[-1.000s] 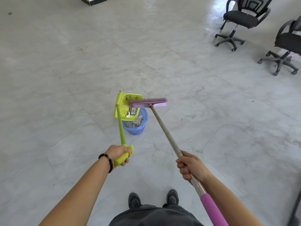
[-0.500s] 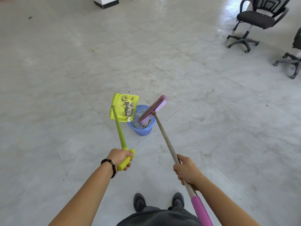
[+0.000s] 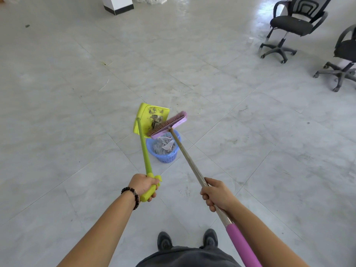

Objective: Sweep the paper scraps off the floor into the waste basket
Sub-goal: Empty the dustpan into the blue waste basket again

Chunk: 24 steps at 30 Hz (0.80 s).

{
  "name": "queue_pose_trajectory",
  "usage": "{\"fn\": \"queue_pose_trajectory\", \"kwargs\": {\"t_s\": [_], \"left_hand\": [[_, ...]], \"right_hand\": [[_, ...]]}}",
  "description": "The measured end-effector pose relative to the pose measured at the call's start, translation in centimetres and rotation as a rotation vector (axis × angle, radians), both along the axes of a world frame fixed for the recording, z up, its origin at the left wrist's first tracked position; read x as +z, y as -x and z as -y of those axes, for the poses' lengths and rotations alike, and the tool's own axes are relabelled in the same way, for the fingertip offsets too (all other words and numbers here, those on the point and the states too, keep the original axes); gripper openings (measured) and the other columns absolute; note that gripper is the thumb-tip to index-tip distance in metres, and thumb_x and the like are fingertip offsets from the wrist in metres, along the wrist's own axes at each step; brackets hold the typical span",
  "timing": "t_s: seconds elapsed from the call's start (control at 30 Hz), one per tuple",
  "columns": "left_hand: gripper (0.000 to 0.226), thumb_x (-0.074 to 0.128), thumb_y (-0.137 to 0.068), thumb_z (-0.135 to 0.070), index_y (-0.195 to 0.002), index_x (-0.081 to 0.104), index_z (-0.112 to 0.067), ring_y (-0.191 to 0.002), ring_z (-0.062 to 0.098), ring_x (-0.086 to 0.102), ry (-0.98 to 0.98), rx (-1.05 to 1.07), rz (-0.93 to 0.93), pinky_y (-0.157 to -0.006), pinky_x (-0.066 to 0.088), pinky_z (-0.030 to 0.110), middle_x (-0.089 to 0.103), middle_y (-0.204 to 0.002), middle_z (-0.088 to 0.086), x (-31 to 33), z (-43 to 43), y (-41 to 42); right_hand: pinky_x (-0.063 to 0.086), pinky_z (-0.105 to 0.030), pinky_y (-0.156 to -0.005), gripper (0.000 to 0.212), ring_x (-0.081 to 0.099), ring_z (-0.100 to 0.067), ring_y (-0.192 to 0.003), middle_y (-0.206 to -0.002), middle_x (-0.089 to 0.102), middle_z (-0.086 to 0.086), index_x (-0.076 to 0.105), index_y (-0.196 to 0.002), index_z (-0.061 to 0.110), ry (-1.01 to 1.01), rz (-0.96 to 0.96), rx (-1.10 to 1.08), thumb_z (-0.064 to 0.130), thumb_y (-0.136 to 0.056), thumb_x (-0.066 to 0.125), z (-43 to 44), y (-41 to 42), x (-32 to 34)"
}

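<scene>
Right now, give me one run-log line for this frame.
left hand grips dustpan handle | right hand grips broom | dustpan raised, tilted beside waste basket | broom head against dustpan | scraps in dustpan

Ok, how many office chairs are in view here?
2. A black chair stands at the upper right; a second chair sits nearer, cut off by the right edge. Others may be outside the frame.

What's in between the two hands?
Nothing lies there: in the head view, only bare, scuffed floor tile shows between the left hand, gripping the dustpan handle, and the right hand, gripping the broom stick.
</scene>
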<state>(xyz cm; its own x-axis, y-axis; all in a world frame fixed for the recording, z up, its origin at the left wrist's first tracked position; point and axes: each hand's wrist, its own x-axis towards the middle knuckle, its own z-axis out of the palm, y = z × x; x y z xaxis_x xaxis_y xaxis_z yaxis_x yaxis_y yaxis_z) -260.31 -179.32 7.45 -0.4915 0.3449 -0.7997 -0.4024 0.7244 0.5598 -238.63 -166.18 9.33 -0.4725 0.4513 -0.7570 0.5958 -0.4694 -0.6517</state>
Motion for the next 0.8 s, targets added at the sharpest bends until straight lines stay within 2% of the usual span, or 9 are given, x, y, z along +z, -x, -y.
{"fn": "queue_pose_trajectory", "kwargs": {"t_s": [0.1,0.2,0.3,0.4,0.5,0.57,0.67,0.8], "left_hand": [[0.016,0.065,-0.087,-0.006,-0.097,0.068,0.007,-0.045,0.023,0.051,-0.014,0.009,-0.021,-0.041,0.036,0.022,0.057,-0.069,0.012,0.2,0.4,-0.1],[0.021,0.066,-0.087,-0.008,-0.100,0.067,0.009,-0.045,0.023,0.053,-0.066,0.033,-0.028,-0.040,0.038,0.023,0.059,-0.070,0.012,0.6,0.9,-0.1],[0.017,0.066,-0.089,-0.009,-0.096,0.066,0.006,-0.046,0.022,0.053,-0.142,0.059,-0.006,-0.039,0.038,0.023,0.059,-0.072,0.010,1.5,1.2,-0.1],[0.010,0.066,-0.089,-0.008,-0.090,0.062,0.001,-0.047,0.019,0.053,-0.216,0.025,0.036,-0.038,0.039,0.023,0.057,-0.074,0.009,2.7,1.0,0.0],[0.011,0.066,-0.089,-0.007,-0.089,0.057,0.000,-0.044,0.016,0.052,-0.316,0.023,0.093,-0.036,0.038,0.021,0.055,-0.073,0.009,3.8,-0.1,0.0],[0.011,0.065,-0.089,-0.007,-0.086,0.056,-0.001,-0.041,0.014,0.049,-0.383,0.041,0.147,-0.035,0.037,0.020,0.054,-0.070,0.008,4.4,-1.3,-0.3],[0.011,0.062,-0.090,-0.006,-0.081,0.056,-0.003,-0.039,0.012,0.046,-0.420,0.007,0.223,-0.034,0.035,0.018,0.053,-0.068,0.007,4.7,-3.1,-1.5],[0.009,0.062,-0.090,-0.006,-0.085,0.055,-0.004,-0.039,0.012,0.045,-0.379,-0.111,0.300,-0.034,0.033,0.018,0.053,-0.066,0.005,3.6,-5.3,-3.2]], "right_hand": [[0.032,-0.019,-0.036,0.008,0.035,-0.011,-0.038,-0.059,0.044,-0.005,0.053,-0.085,0.003,0.050,-0.045,-0.058,-0.003,-0.084,0.048,-0.2,0.8,0.3],[0.028,-0.016,-0.032,0.022,0.032,-0.008,-0.036,-0.056,0.041,-0.004,0.045,-0.073,0.008,0.190,-0.132,-0.258,-0.007,-0.088,0.048,-0.5,0.9,-0.3],[0.027,-0.016,-0.030,0.027,0.030,-0.006,-0.035,-0.053,0.038,0.000,0.043,-0.070,0.010,0.288,-0.182,-0.432,-0.006,-0.090,0.047,-0.4,0.8,-1.1],[0.032,-0.016,-0.030,0.023,0.036,-0.006,-0.034,-0.053,0.042,-0.001,0.041,-0.080,0.015,0.326,-0.217,-0.569,-0.005,-0.091,0.048,-1.2,0.7,-1.2],[0.041,-0.018,-0.035,0.042,0.045,-0.009,-0.038,-0.061,0.049,-0.007,0.045,-0.113,0.032,0.310,-0.301,-0.657,-0.004,-0.091,0.045,-3.0,0.0,-0.8],[0.043,-0.020,-0.036,0.045,0.048,-0.010,-0.042,-0.064,0.048,-0.007,0.054,-0.126,0.024,0.288,-0.334,-0.625,-0.001,-0.091,0.044,-3.8,-0.8,-0.2],[0.044,-0.019,-0.038,0.034,0.047,-0.010,-0.047,-0.069,0.042,-0.004,0.058,-0.127,0.007,0.261,-0.327,-0.626,0.004,-0.094,0.048,-4.4,-2.6,-0.4],[0.044,-0.021,-0.039,0.028,0.049,-0.014,-0.049,-0.072,0.048,-0.007,0.055,-0.118,0.007,0.292,-0.249,-0.756,0.018,-0.092,0.057,-4.6,-6.2,-3.5]]}}
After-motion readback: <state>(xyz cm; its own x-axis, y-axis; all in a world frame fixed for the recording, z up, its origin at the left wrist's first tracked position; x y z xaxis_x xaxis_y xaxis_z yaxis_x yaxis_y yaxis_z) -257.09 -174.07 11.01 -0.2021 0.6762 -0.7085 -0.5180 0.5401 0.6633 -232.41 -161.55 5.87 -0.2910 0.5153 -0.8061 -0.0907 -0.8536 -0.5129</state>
